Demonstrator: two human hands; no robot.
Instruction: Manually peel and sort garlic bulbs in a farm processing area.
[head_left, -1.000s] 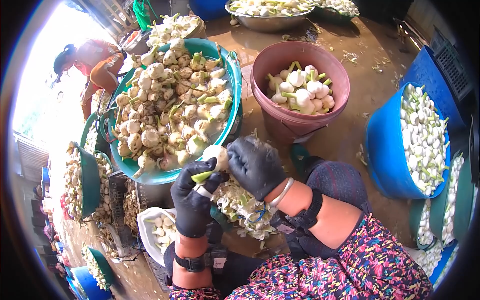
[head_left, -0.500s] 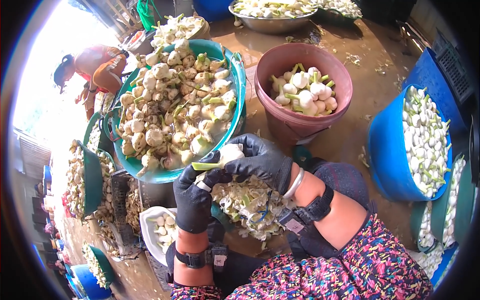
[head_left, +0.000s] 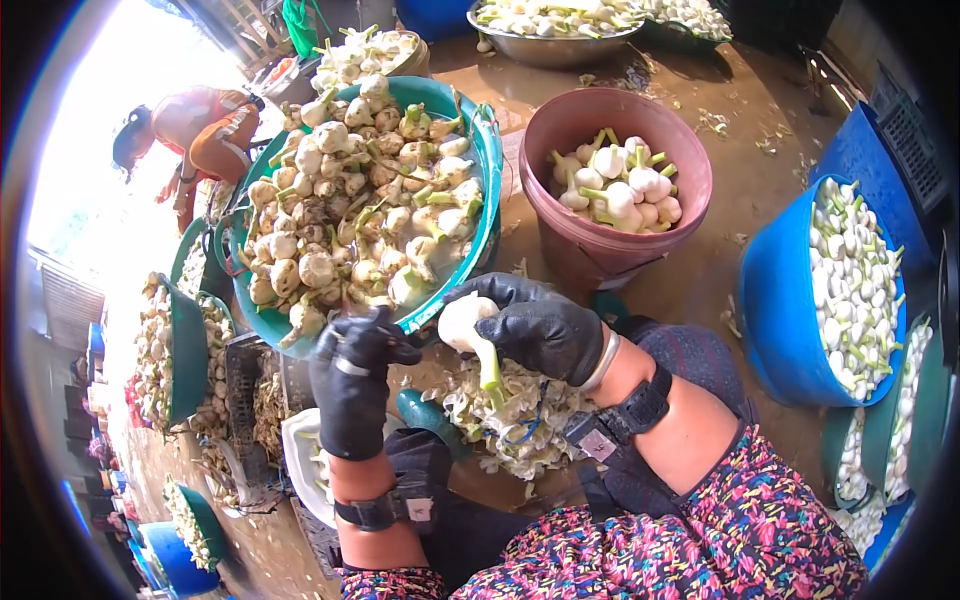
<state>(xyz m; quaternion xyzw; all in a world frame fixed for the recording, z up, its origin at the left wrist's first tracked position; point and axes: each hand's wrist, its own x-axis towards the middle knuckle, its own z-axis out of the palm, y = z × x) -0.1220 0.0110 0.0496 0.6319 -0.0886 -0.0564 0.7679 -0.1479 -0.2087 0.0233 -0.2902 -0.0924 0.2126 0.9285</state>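
A white garlic bulb [head_left: 464, 322] is in my black-gloved right hand [head_left: 545, 330], pinched between thumb and fingers. Its short green stem points down toward me. My left hand [head_left: 358, 372], also gloved in black, is away from the bulb, just left of it by the near rim of the teal tub. Its fingers are curled in, and whatever they may hold is hidden. A pale band crosses that glove. The teal tub [head_left: 494, 190] holds unpeeled, soil-stained garlic in water. Below my hands lies a heap of garlic peelings [head_left: 520, 415].
A pink bucket [head_left: 600, 255] with cleaned garlic stands ahead. A blue tub [head_left: 785, 310] of garlic is at the right. A white container [head_left: 300, 465] sits by my left wrist. Far back is a metal basin [head_left: 555, 48] of garlic. Another person [head_left: 200, 140] bends down at the far left.
My left hand has let go of the garlic and moved left. The right hand now holds the bulb alone, its stem swung from pointing left to pointing down.
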